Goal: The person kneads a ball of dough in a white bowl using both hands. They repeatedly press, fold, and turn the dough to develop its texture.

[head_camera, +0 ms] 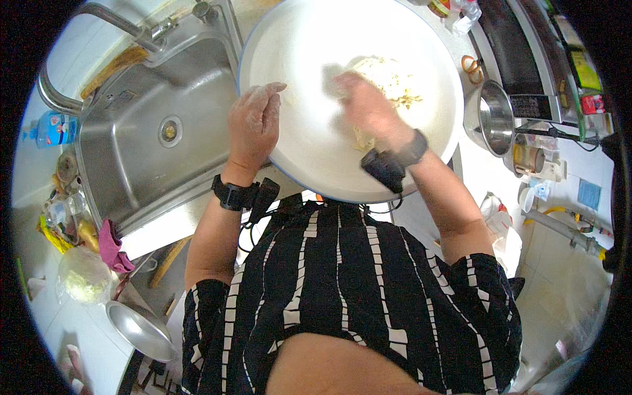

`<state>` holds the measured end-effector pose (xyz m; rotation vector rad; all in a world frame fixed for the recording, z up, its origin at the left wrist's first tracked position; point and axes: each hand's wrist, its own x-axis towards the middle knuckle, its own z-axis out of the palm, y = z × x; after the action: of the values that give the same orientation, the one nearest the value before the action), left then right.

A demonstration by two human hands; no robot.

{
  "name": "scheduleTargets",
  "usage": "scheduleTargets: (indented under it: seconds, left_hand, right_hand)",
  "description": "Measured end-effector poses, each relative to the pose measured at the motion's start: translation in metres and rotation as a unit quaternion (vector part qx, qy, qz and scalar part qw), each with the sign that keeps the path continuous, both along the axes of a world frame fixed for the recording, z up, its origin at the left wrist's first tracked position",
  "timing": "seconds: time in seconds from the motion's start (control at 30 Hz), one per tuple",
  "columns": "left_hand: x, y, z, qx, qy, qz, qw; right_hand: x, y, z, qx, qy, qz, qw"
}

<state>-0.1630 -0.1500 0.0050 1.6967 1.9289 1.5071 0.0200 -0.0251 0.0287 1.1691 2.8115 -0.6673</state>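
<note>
A large white basin with a blue rim [296, 168] lies before me. Inside it, towards the right, is a pale, crumbly mass that looks like dough or floured food [387, 74], with more of it near my right wrist. My right hand [368, 108], blurred, is over the basin beside this mass; whether its fingers hold anything cannot be told. My left hand [256, 121], dusted with white powder, rests at or just above the basin's left rim, fingers bent together and pointing inward. Nothing shows in it, though its palm side is hidden. Both wrists wear black straps with devices.
To the left is a stainless steel sink [148, 163] with a faucet [118, 22]. A purple cloth [113, 247] and a metal bowl [140, 331] are at lower left. On the right stand a steel pot [493, 118] and orange-handled scissors [472, 69].
</note>
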Motion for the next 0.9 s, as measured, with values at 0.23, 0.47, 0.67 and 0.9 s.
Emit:
scheduleTargets:
  seconds: [0.23,0.47,0.67,0.9]
  left_hand:
    - [0.000,0.000,-0.004,0.044,-0.008,0.006,0.999]
    - [-0.002,-0.001,-0.007,0.028,0.018,0.000,0.999]
    - [-0.001,-0.001,-0.006,0.014,0.002,-0.002,1.000]
    - [-0.001,-0.001,-0.006,0.021,0.017,0.006,1.000]
  right_hand:
    - [-0.079,-0.043,-0.071,-0.176,0.233,0.148,0.945]
    - [-0.102,-0.012,-0.113,0.014,0.105,0.098,0.989]
    - [-0.103,-0.008,-0.117,0.078,0.081,0.134,0.985]
    - [-0.076,0.005,-0.063,-0.107,0.041,0.091,0.989]
